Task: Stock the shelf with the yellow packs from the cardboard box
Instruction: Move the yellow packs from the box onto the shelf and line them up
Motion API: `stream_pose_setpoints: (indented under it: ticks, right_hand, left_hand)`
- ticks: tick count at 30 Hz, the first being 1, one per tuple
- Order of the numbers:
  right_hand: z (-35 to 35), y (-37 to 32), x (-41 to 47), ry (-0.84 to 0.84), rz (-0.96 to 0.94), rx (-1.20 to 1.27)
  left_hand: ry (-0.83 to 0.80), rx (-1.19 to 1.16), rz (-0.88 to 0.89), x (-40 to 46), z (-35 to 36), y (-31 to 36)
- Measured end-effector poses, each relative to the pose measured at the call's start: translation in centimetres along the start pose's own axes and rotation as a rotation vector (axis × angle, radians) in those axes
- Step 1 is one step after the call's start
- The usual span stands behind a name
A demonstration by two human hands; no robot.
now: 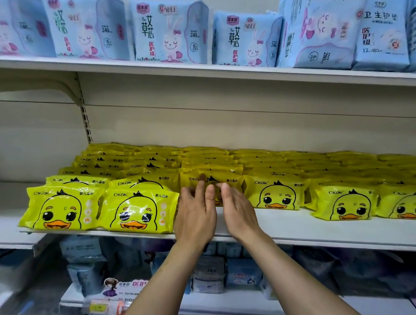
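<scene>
Several rows of yellow duck-print packs point(137, 211) stand on the middle shelf point(305, 231), running from its front edge to the back. My left hand point(195, 214) and my right hand point(238, 211) reach side by side to the front pack of the third row point(211, 179). Straight fingers of both hands touch its face. That pack sits a little further back than its neighbours, and its lower half is hidden behind my hands. The cardboard box is out of view.
The top shelf point(146, 71) carries light blue packs point(168, 32) with a rabbit print. Below the middle shelf, a lower shelf point(212, 304) holds blue and grey packs. Bare shelf lies left of the yellow rows point(1, 208).
</scene>
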State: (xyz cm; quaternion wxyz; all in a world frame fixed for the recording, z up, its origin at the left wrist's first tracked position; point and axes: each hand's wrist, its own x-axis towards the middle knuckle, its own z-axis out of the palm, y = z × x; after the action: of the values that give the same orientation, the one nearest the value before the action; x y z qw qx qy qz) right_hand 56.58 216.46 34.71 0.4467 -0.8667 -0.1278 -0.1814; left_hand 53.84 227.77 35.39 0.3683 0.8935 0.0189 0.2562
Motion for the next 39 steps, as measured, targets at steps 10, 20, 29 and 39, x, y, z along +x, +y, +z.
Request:
stream_pose_setpoints:
  ticks: [10,20,29,39]
  right_hand:
    - [-0.2,-0.2,-0.3,-0.088,-0.051,0.036]
    - [-1.1,-0.7,-0.7,-0.116,-0.057,0.031]
    - [1.7,-4.2,-4.5,-0.001,-0.14,0.151]
    - [7.3,-9.6,-8.0,0.024,-0.277,0.117]
  left_hand:
    - [-0.051,0.007,-0.034,0.7,0.4,-0.4]
    - [-0.028,-0.155,-0.014,-1.1,-0.6,1.0]
    - [0.331,-0.23,0.162,-6.1,-5.5,-3.6]
    - [0.398,-0.004,0.038,-6.7,-9.7,-9.8]
